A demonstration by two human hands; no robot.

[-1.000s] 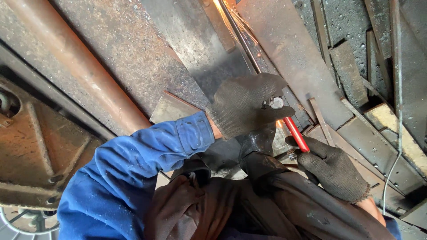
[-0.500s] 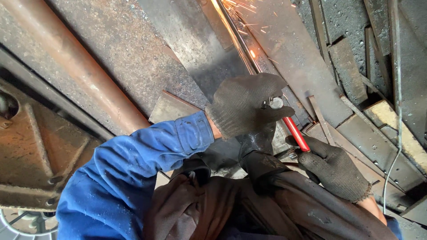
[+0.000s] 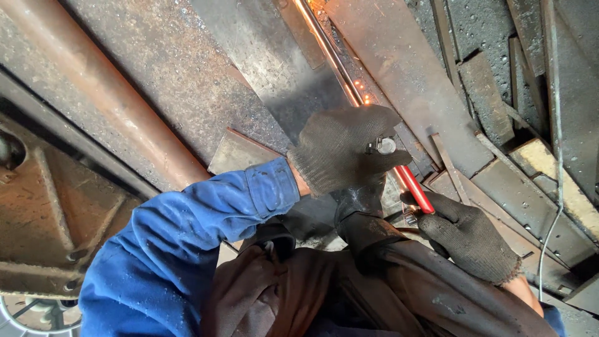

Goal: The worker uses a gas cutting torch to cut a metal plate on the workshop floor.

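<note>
Scene: Seen from above, I crouch over steel plates (image 3: 399, 68) laid across a dark, gritty floor, with a glowing orange cut line (image 3: 334, 59) running from the top centre of the frame down toward my hands.

Left hand: My left hand (image 3: 340, 146), in a dark knit glove, sits at the centre of the frame, fingers curled shut around the head of a cutting torch (image 3: 382, 147); a small silver knob shows between my fingers.

Right hand: My right hand (image 3: 471, 234), also gloved, lies in the lower right, closed around the lower end of the torch's red tube (image 3: 415, 187), which slants up and left toward my left hand.

Torch position: The tool sits between my two hands, just below the lower end of the glowing line; its tip is hidden behind my left glove.

Sparks: Small orange specks (image 3: 362, 87) dot the plate just above my left hand.

Clothing: A blue sleeve (image 3: 187, 231) runs from the lower left up to my left wrist; a brown leather apron (image 3: 349, 293) fills the bottom centre.

Surroundings: A rusty brown pipe (image 3: 106, 93) crosses the upper left on a diagonal. A rust-coloured bracket (image 3: 50, 231) sits at the left edge. Narrow steel strips (image 3: 493, 93) and offcuts lie in the upper right, and a thin wire (image 3: 555, 156) trails down the right edge.
</note>
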